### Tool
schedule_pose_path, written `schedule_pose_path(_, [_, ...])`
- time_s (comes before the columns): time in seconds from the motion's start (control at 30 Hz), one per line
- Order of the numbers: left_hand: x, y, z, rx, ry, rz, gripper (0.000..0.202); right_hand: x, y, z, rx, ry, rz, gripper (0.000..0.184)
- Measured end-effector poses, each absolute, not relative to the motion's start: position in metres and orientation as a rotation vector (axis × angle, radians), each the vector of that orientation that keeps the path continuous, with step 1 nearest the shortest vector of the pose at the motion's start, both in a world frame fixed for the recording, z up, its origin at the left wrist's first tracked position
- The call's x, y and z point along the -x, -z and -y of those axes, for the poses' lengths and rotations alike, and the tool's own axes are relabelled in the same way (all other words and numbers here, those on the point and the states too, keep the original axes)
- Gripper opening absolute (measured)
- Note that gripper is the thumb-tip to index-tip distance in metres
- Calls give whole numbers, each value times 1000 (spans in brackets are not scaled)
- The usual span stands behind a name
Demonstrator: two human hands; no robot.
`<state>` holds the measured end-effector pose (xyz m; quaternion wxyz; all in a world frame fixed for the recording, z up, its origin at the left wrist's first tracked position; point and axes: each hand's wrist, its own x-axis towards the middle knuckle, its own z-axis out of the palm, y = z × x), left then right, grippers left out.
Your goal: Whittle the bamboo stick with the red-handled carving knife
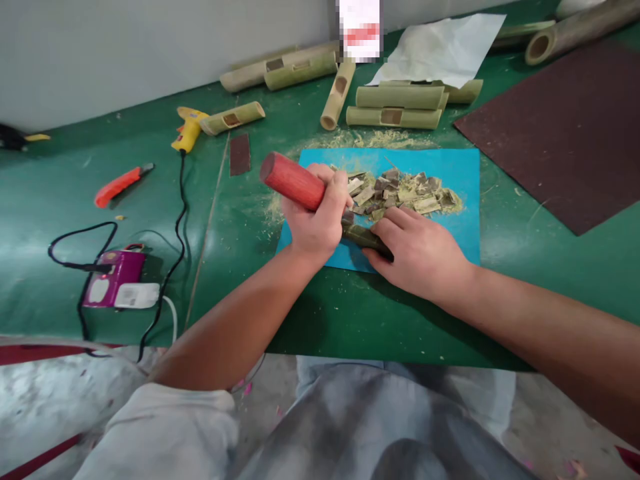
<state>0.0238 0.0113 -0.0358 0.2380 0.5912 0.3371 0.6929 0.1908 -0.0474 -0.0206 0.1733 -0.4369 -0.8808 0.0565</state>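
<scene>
My left hand [317, 223] is closed around the thick red wooden handle [295, 180] of a tool. The tool's working end is mostly hidden by my hand; a small dark part shows just above the bamboo. My right hand [423, 250] grips a dark green bamboo piece [364, 236], fingers over its top and thumb along the near side. Both hands are close together over a blue sheet [463, 247]. Behind them on the sheet lies a heap of bamboo chips [400, 190] and shavings.
Cut bamboo tubes [400, 98] with square openings lie at the back, partly under white paper [440, 47]. To the left are a yellow glue gun [189, 130], a red utility knife [120, 187] and a purple power strip [115, 277] with cords. A brown board [560, 133] covers the right.
</scene>
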Motion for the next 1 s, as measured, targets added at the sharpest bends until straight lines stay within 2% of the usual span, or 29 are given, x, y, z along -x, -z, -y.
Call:
schedule_pose_path(0.77, [-24, 30, -5, -1708, -1774, -1010, 55, -190, 21, 49, 1249, -103, 2514, 15])
schedule_pose_path(1.0, [-23, 31, -6, -1720, -1732, -924, 58, -192, 21, 44, 1231, -236, 2463, 12])
